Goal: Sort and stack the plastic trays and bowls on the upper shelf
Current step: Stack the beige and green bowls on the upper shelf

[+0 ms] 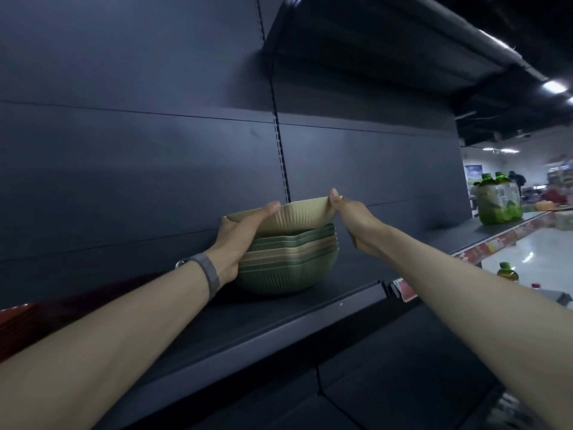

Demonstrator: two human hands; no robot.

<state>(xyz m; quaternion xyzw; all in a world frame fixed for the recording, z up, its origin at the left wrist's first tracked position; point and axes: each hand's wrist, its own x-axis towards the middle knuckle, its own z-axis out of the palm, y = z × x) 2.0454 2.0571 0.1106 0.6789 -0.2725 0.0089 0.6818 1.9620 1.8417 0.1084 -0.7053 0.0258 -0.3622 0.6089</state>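
Both hands clamp the beige bowl (297, 214) atop the stack of bowls (290, 263) on the upper shelf (279, 319).

The left hand (240, 238), with a grey wristband (209, 271), grips the bowl's left rim, thumb on top; the right hand (353, 220) pinches its right rim. The bowl sits tilted on nested green and beige ribbed bowls; its contents cannot be seen. A wrapped pack of green bottles (499, 203) stands well apart to the right on the same shelf level.

Your left hand (238, 240) and right hand (353, 217) grip beige ribbed bowl (297, 214) by rim, tilted atop stack of green and beige bowls (288, 262) on dark shelf (310, 308). Green bottles (497, 201) far right.
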